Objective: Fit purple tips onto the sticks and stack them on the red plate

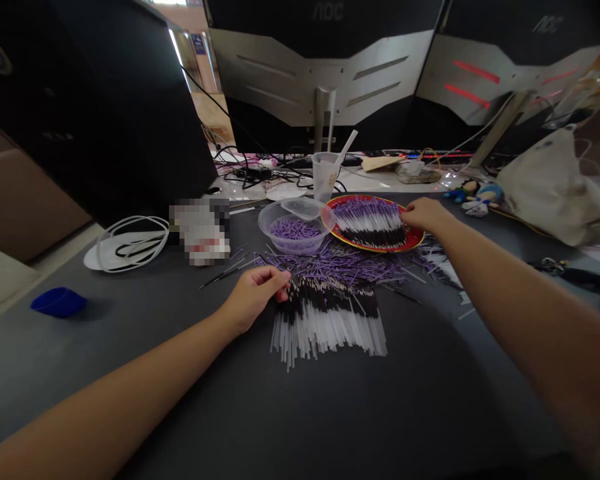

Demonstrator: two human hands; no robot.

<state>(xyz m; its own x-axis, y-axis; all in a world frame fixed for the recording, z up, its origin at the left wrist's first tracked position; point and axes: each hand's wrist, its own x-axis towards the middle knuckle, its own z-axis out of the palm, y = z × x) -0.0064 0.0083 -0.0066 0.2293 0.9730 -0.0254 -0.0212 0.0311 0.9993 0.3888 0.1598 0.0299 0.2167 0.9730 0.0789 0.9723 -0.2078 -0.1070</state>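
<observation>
A big heap of thin sticks (330,307) with white shafts, black middles and purple tips lies on the dark table. My left hand (256,293) rests at the heap's left edge, fingers pinched on a stick or two. My right hand (423,213) reaches to the right rim of a red plate (415,239) that carries a neat row of the same sticks (370,223); its fingers are curled at the stick ends. A clear plastic bowl (295,230) with purple pieces stands left of the plate.
A clear cup (326,175) with a straw stands behind the bowl. A white face mask (127,243) and a blue cap (59,301) lie at the left. Monitors and cables fill the back; a white bag (550,187) and small toys sit at the right.
</observation>
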